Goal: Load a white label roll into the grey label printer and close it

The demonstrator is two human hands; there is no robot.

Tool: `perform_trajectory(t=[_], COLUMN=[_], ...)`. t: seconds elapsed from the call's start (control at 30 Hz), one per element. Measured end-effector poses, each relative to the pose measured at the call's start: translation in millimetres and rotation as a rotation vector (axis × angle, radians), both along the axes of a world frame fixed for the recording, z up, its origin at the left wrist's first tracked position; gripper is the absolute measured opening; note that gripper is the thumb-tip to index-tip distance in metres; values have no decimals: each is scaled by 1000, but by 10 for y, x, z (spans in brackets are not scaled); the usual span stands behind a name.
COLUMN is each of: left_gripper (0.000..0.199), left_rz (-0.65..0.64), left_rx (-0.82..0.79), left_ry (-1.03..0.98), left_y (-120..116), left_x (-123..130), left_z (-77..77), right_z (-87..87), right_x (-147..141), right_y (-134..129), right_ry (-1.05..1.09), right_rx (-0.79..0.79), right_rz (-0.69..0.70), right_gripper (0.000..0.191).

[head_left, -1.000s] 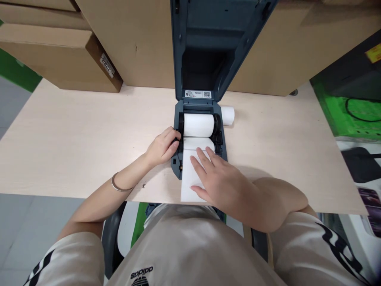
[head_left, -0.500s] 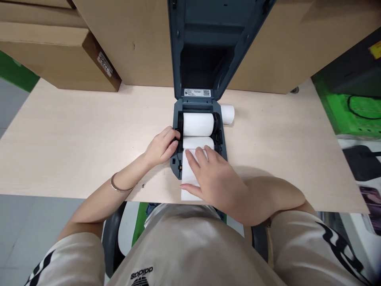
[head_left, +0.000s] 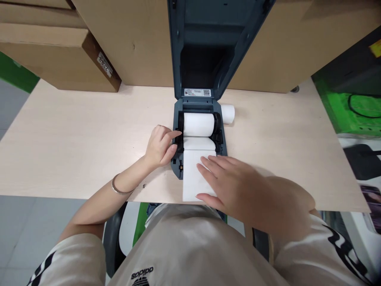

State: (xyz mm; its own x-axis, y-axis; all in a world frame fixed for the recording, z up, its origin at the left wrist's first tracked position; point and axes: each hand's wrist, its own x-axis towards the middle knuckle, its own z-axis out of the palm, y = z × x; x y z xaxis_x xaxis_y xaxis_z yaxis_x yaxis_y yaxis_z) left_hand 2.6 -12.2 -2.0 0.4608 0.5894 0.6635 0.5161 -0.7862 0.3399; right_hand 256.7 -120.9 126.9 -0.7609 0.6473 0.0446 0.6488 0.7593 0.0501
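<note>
A dark blue-grey label printer stands on the table with its lid raised. Inside it sits a white label roll. From the roll a strip of blank white labels runs forward, flat, to the table's front edge. My left hand is at the printer's left side, index finger stretched onto a black inner part and thumb apart, holding nothing. Over the right side of the strip, my right hand lies palm down with fingers spread. Whether its fingertips touch the labels I cannot tell.
Behind the printer's right side a second white roll lies on the wooden table. Cardboard boxes stand at the back left, and a large cardboard panel rises behind the lid. A green surface with a black cable is at the right.
My right hand has slid right, uncovering more of the label strip, which has shifted slightly right. My left index finger has straightened onto the printer's inner part.
</note>
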Motion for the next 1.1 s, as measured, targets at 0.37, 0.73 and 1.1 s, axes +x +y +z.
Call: perform_trajectory(t=[0.37,0.73,1.1], left_gripper=[42,42,53], left_rz=[-358,-318,-140], left_rx=[443,474,132], left_ry=[51,157,-349], left_y=[-253,-265,-135], left_x=[142,58,-125], left_z=[135,-12,-225], right_z=[-29,-341,47], right_x=[604,427,411], right_y=[1694,2007,1608], right_ry=[957,982,770], right_rx=[-46,-454,-340], right_rz=[-632,-492,-469], right_gripper=[53,101,82])
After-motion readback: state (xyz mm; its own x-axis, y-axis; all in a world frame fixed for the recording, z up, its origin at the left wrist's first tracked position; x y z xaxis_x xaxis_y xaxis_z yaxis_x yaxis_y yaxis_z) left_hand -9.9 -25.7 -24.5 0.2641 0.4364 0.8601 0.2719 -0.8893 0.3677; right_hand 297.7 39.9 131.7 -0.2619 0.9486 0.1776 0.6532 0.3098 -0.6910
